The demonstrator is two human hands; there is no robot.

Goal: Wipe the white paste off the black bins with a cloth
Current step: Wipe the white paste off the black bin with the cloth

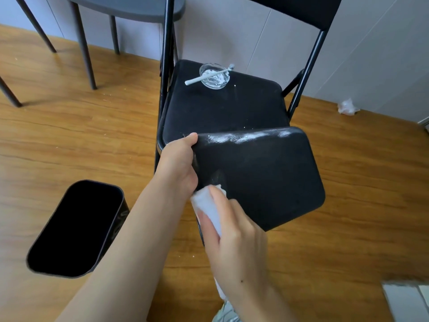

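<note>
Paste [241, 137] at the bin's [260, 177] twelve o'clock edge, we feared, could be missed, since our right grip [234, 238] clamped the cloth [209, 208] at seven o'clock while our left grip [178, 163] clasped the bin's nine o'clock edge.

I see the left hand [180, 162] gripping the upper left corner of an upturned black bin [262, 177], whose flat base faces the camera; a streak of white paste [243, 137] runs along its far edge. The right hand [234, 240] presses a white cloth [209, 205] against the bin's near left side. Behind stands a black folding chair [222, 108] bearing a glass dish [214, 76] with a white toothbrush [209, 75] across it (bristles to the right). A second bin [76, 228] stands open on the wooden floor [69, 135] at left.
</note>
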